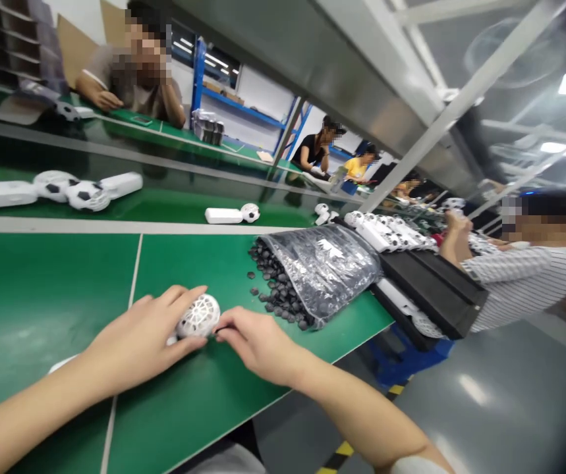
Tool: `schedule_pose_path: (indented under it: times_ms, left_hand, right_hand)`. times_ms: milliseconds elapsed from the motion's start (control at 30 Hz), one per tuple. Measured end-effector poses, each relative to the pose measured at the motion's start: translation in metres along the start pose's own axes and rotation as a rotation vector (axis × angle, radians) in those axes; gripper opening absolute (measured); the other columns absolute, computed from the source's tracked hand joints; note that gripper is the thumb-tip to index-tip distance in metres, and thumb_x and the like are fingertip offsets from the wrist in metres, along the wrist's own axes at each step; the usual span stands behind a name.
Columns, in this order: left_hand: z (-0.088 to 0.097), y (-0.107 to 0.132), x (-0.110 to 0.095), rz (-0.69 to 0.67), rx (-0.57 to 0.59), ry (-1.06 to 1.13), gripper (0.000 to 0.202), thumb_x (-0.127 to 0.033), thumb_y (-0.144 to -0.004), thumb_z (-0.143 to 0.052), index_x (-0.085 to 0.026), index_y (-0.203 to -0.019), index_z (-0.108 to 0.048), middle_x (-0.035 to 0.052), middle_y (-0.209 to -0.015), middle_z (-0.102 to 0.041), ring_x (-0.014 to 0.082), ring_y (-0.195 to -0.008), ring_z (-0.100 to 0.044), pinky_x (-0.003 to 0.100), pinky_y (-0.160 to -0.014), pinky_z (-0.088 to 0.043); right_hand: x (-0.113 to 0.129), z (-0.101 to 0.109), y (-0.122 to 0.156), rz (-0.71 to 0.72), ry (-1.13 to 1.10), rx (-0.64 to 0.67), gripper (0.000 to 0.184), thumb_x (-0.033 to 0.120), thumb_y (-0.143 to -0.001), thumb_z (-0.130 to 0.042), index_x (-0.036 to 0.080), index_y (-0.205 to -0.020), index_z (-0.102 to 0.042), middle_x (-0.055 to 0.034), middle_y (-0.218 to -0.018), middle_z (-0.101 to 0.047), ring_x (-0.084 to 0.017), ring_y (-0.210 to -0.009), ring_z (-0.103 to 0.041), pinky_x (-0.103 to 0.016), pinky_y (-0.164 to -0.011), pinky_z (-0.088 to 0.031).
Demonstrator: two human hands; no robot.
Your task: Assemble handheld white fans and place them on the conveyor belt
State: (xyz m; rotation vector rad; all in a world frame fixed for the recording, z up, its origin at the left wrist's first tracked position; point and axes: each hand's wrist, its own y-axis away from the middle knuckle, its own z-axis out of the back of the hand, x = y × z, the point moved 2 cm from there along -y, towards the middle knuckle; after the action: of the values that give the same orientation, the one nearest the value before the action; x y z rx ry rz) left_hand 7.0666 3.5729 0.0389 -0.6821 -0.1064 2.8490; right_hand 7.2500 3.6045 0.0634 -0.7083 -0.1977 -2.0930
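My left hand [147, 332] is wrapped around a white handheld fan [199, 316] with a round slotted grille, over the green tabletop. Part of a white handle shows beneath my left wrist; the rest is covered by the arm. At the right side of the fan head, my right hand [263, 342] pinches a small dark piece [221, 330] between thumb and fingers, against or very near the rim. Farther right, small black caps [283, 293] spill in a heap from a clear plastic bag [329, 263] lying on the table.
Football-patterned white fans [87, 195] lie on the green belt beyond the table's pale edge. Black trays [431, 289] with several fans stand at the right end, beside a person in a striped shirt [530, 276]. Another person [134, 79] sits across. A metal beam [425, 131] slants overhead.
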Motion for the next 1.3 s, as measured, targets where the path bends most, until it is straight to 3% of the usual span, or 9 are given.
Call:
schedule_pose_path:
  times_ms: [100,300,600,767,933,1033,1133,1200,1300]
  left_hand:
    - [0.003,-0.001,-0.004,0.042,0.122,-0.018,0.065,-0.055,-0.078,-0.045,-0.025,-0.135,-0.035,0.0083,-0.124,-0.049,0.0287,-0.092,-0.056,0.04,-0.078,-0.043]
    - [0.004,-0.001,-0.005,0.055,0.134,0.011,0.069,-0.057,-0.075,-0.047,-0.027,-0.135,-0.032,0.0073,-0.124,-0.048,0.0275,-0.095,-0.054,0.038,-0.08,-0.042]
    - [0.005,-0.003,-0.005,0.001,0.1,0.048,0.066,-0.058,-0.073,-0.05,-0.024,-0.129,-0.04,0.0074,-0.115,-0.053,0.024,-0.094,-0.055,0.035,-0.081,-0.041]
    - [0.006,-0.006,-0.003,0.023,0.107,0.077,0.057,-0.057,-0.074,-0.05,-0.028,-0.122,-0.047,0.0051,-0.106,-0.055,0.0231,-0.088,-0.056,0.033,-0.073,-0.043]
    - [0.004,-0.006,-0.002,0.051,0.116,0.077,0.056,-0.057,-0.073,-0.051,-0.031,-0.122,-0.047,0.0045,-0.107,-0.055,0.0229,-0.085,-0.057,0.031,-0.07,-0.044]
    - [0.003,-0.004,-0.003,0.06,0.131,0.058,0.062,-0.054,-0.071,-0.054,-0.032,-0.127,-0.041,0.0044,-0.117,-0.053,0.0249,-0.091,-0.056,0.034,-0.075,-0.044]
    - [0.004,-0.004,-0.004,0.111,0.154,0.046,0.067,-0.05,-0.067,-0.059,-0.027,-0.127,-0.041,0.0047,-0.121,-0.054,0.0271,-0.096,-0.055,0.037,-0.079,-0.044]
    - [0.006,-0.005,-0.004,0.127,0.174,0.065,0.063,-0.045,-0.066,-0.059,-0.025,-0.123,-0.044,0.0041,-0.119,-0.056,0.0263,-0.096,-0.055,0.036,-0.079,-0.044]
    - [0.01,-0.007,-0.002,0.083,0.179,0.034,0.055,-0.035,-0.069,-0.054,-0.026,-0.123,-0.045,0.0025,-0.122,-0.055,0.0245,-0.098,-0.055,0.036,-0.084,-0.042]
  right_hand:
    - [-0.002,0.0,0.003,0.046,-0.039,-0.114,0.01,0.02,-0.087,-0.047,0.017,-0.089,-0.057,-0.005,-0.089,-0.061,-0.015,-0.084,-0.057,-0.029,-0.078,-0.047]
    - [-0.004,-0.008,0.001,0.079,-0.173,-0.184,0.005,0.018,-0.083,-0.055,0.019,-0.082,-0.06,-0.0011,-0.08,-0.06,-0.013,-0.079,-0.055,-0.027,-0.075,-0.045]
    - [-0.011,-0.018,-0.014,0.034,-0.174,-0.257,0.011,0.021,-0.074,-0.066,0.019,-0.074,-0.055,-0.0055,-0.108,-0.047,-0.019,-0.109,-0.045,-0.038,-0.096,-0.037]
    - [-0.015,-0.024,-0.016,-0.062,-0.365,-0.211,0.027,0.022,-0.073,-0.065,0.02,-0.087,-0.042,-0.0073,-0.117,-0.049,-0.017,-0.107,-0.048,-0.032,-0.082,-0.047]
    - [-0.023,-0.018,-0.023,-0.129,-0.387,-0.138,0.03,0.031,-0.071,-0.067,0.02,-0.086,-0.042,-0.0061,-0.109,-0.054,-0.016,-0.097,-0.052,-0.028,-0.073,-0.048]
    - [-0.048,0.002,-0.033,-0.149,-0.236,-0.138,0.02,0.034,-0.078,-0.059,0.018,-0.087,-0.05,-0.0045,-0.096,-0.057,-0.015,-0.087,-0.055,-0.03,-0.075,-0.047]
    - [-0.084,0.028,-0.04,-0.317,0.16,-0.268,0.014,0.029,-0.079,-0.058,0.016,-0.084,-0.057,-0.0058,-0.089,-0.054,-0.016,-0.078,-0.054,-0.034,-0.078,-0.043]
    - [-0.105,0.038,-0.043,-0.438,0.309,-0.234,0.016,0.03,-0.078,-0.059,0.016,-0.084,-0.06,-0.0068,-0.089,-0.054,-0.016,-0.074,-0.054,-0.034,-0.074,-0.043]
    - [-0.121,0.041,-0.047,-0.469,0.351,-0.124,0.016,0.034,-0.077,-0.061,0.018,-0.08,-0.062,-0.0053,-0.085,-0.055,-0.016,-0.071,-0.053,-0.032,-0.069,-0.042]
